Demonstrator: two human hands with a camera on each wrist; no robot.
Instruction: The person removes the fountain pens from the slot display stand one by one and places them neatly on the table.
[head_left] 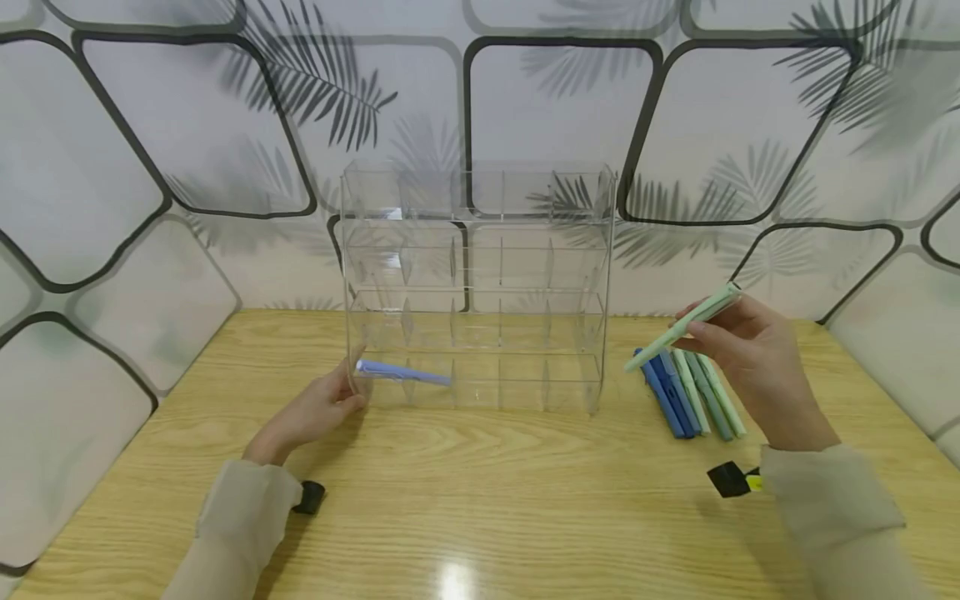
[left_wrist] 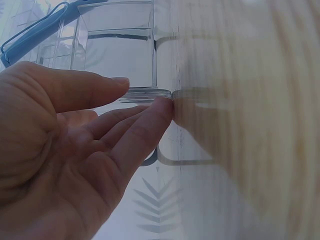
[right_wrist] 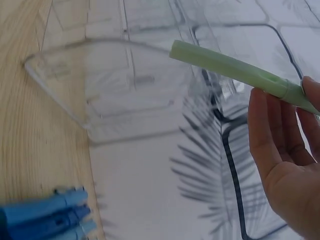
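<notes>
A clear acrylic rack (head_left: 476, 367) with several tiers of small compartments stands on the table. My left hand (head_left: 321, 410) holds its lower left side; in the left wrist view the thumb (left_wrist: 107, 90) and the fingers lie on either side of the panel edge. A light blue pen (head_left: 405, 372) lies slanted across the left part of the bottom tier. To the right of the rack my right hand (head_left: 765, 367) pinches a light green pen (head_left: 678, 330) in the air, its lower end pointing left toward the rack.
Below the right hand, several pens (head_left: 686, 396) in dark blue, green and pale green lie side by side on the wooden table (head_left: 480, 500). A patterned wall covering (head_left: 555, 125) rises close behind the rack.
</notes>
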